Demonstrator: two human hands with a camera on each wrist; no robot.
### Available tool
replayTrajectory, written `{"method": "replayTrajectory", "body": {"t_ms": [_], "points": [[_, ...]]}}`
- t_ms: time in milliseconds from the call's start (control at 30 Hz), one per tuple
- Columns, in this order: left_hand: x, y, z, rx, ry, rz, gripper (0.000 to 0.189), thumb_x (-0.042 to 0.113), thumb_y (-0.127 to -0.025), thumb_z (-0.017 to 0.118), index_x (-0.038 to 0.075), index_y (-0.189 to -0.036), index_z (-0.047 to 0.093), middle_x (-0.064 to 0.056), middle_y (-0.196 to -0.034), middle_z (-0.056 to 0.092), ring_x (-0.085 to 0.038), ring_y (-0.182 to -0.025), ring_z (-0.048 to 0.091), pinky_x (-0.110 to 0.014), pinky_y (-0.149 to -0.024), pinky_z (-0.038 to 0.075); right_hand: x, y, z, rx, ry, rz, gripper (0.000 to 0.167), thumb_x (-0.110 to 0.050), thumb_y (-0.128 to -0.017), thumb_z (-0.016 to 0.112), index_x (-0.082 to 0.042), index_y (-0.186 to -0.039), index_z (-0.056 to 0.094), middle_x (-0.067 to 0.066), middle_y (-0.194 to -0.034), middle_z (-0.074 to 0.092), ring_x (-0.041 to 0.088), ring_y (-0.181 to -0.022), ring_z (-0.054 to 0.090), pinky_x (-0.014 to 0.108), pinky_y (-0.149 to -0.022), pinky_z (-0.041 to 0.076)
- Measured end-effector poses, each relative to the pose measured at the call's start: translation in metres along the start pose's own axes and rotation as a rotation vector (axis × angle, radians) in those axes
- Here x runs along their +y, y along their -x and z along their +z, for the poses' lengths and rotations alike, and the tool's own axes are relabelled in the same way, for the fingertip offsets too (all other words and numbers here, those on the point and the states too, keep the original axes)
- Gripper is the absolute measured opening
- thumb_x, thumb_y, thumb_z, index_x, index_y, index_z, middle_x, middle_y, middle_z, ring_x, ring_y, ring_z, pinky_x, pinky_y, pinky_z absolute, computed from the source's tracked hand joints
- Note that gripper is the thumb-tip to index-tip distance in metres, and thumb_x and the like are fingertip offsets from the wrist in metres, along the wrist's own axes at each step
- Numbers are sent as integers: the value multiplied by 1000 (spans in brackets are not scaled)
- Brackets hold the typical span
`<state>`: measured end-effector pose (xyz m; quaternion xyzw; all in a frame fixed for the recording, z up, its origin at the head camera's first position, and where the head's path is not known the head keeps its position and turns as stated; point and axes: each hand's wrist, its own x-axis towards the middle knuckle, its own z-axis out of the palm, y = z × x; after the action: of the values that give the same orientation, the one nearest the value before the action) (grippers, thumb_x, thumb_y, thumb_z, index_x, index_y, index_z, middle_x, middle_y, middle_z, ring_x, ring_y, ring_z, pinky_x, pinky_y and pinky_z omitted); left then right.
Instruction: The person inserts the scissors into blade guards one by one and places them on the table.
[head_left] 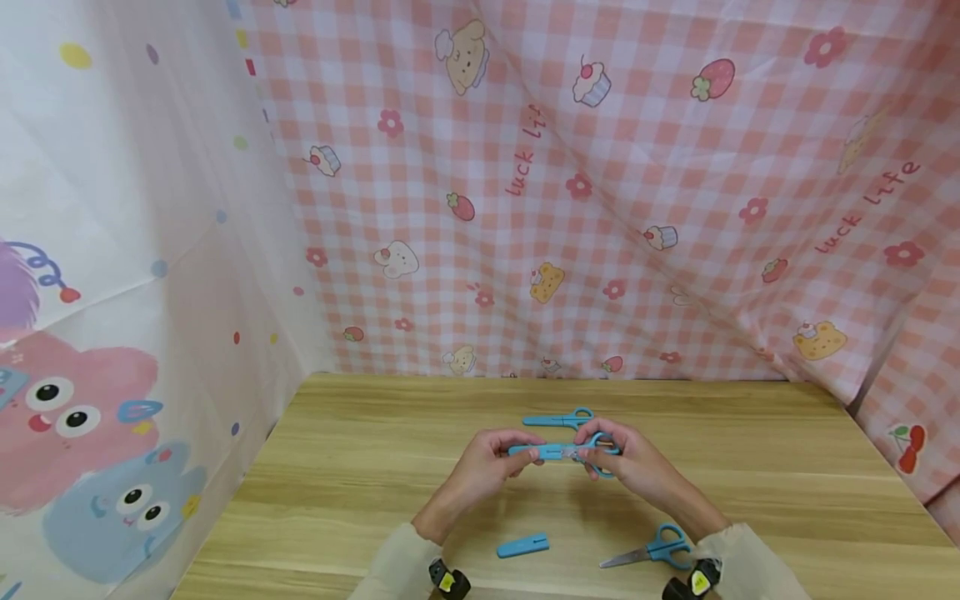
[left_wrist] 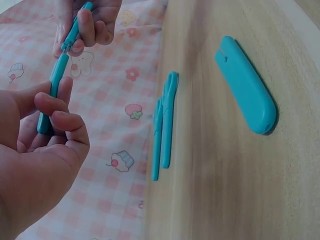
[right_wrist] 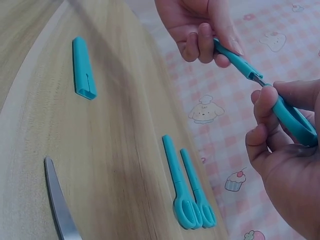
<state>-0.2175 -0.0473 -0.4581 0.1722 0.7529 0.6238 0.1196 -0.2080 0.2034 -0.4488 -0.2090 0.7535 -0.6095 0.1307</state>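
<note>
Above the table my left hand (head_left: 487,460) pinches a blue blade cover (right_wrist: 240,62) between thumb and fingers. My right hand (head_left: 637,462) grips a pair of blue-handled scissors (right_wrist: 297,121) by the handles. Most of the blades sit inside the cover; a short stretch of metal shows between its mouth and the handles. On the table nearer the body lie a loose blue cover (head_left: 523,546) and, to its right, uncovered scissors (head_left: 663,550) with the blades pointing left.
Beyond the hands, covered blue scissors (head_left: 555,421) lie on the wooden table (head_left: 337,467); both wrist views show two such pairs side by side. A pink checked cloth (head_left: 525,233) hangs along the far edge, a white printed one (head_left: 225,275) at the left.
</note>
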Motion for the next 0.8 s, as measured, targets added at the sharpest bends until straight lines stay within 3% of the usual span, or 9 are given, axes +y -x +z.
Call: {"method": "replayTrajectory", "body": {"t_ms": [233, 800], "points": [[-3, -1, 0, 1, 35, -17, 14, 15, -95, 67, 10, -104, 76, -6, -88, 73, -9, -63, 47, -18, -52, 35, 1, 0, 1, -9, 5, -22, 22, -20, -100, 60, 0, -110, 55, 7, -80, 60, 17, -75, 59, 30, -70, 46], [-2, -1, 3, 2, -17, 4, 14, 15, -95, 67, 12, -105, 77, -3, -88, 74, -8, -62, 45, -18, -53, 36, -1, -1, 4, -3, -1, -9, 21, -19, -100, 60, -1, -110, 55, 6, -87, 60, 15, -74, 59, 28, -68, 46]]}}
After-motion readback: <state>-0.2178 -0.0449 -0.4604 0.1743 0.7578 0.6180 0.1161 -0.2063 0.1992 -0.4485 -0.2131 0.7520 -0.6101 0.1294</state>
